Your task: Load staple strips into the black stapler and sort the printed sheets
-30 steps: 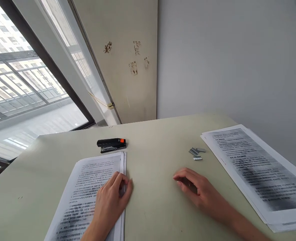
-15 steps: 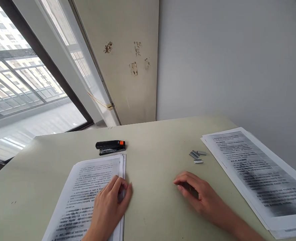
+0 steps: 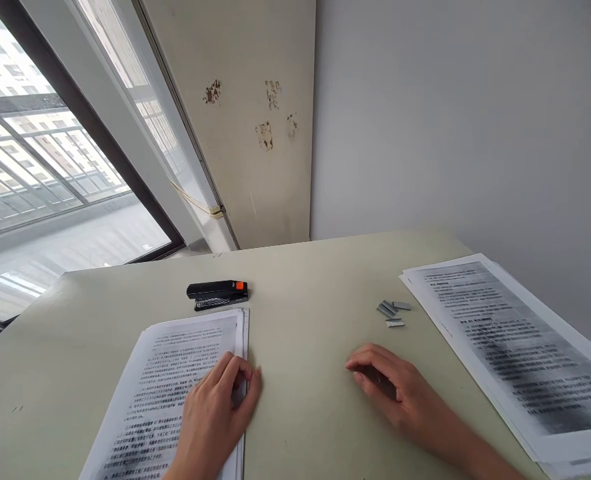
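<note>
Although the left stack (image 3: 148,397) is touched by the left hand (image 3: 215,408), nothing is seen gripped there or in the relaxed right hand (image 3: 403,393); the stapler (image 3: 215,291) just beyond that stack is left untouched

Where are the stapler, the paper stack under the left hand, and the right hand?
Stapler (image 3: 215,291): head view, on its black upper arm.
Paper stack (image 3: 158,390): head view, on the top sheet's print, beside the left hand (image 3: 213,407).
Right hand (image 3: 409,398): head view, on its back.
</note>
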`<state>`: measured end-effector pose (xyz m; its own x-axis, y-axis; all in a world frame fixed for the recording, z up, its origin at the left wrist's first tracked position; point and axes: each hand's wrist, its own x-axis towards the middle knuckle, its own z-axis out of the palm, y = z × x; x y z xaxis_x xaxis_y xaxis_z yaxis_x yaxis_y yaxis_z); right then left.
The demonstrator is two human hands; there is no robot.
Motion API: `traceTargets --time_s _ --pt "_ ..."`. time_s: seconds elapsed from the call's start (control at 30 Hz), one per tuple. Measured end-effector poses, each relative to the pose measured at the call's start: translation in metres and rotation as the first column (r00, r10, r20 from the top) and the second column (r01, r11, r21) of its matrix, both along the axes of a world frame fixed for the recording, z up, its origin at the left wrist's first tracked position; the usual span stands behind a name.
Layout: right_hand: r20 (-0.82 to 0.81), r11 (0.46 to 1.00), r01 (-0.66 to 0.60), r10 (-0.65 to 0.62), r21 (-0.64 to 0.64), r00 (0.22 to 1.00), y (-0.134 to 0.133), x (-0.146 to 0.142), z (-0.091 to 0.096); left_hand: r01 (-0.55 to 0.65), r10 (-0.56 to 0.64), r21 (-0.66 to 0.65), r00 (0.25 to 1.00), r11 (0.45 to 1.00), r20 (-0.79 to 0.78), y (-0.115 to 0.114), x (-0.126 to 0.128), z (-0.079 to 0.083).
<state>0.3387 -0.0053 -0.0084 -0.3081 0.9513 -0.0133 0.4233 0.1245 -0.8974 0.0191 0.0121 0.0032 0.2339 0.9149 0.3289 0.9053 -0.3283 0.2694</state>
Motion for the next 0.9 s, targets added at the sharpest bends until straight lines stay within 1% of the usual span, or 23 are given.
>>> traceTargets --time_s 0.27,0.43,0.7,0.9 --pt "0.006 1.000 -0.005 0.005 0.000 1.000 0.0001 -0.0006 -0.0021 -0.007 0.007 -0.010 1.000 1.000 -0.011 0.0006 -0.0033 -0.0037" --pt "0.009 1.000 -0.005 0.005 -0.022 1.000 -0.0020 -0.0005 -0.0034 -0.011 0.011 -0.019 1.000 1.000 0.000 0.0006 -0.0040 -0.0042" --pt "0.015 1.000 -0.023 0.023 0.005 1.000 0.0000 0.0004 -0.0074 -0.011 0.011 -0.046 1.000 0.999 0.006 -0.0007 -0.0044 -0.0041" --pt "0.030 1.000 -0.021 0.020 0.013 0.999 -0.0008 0.0002 -0.0056 -0.013 0.014 -0.056 0.999 0.998 0.030 0.0001 -0.0034 -0.0037"
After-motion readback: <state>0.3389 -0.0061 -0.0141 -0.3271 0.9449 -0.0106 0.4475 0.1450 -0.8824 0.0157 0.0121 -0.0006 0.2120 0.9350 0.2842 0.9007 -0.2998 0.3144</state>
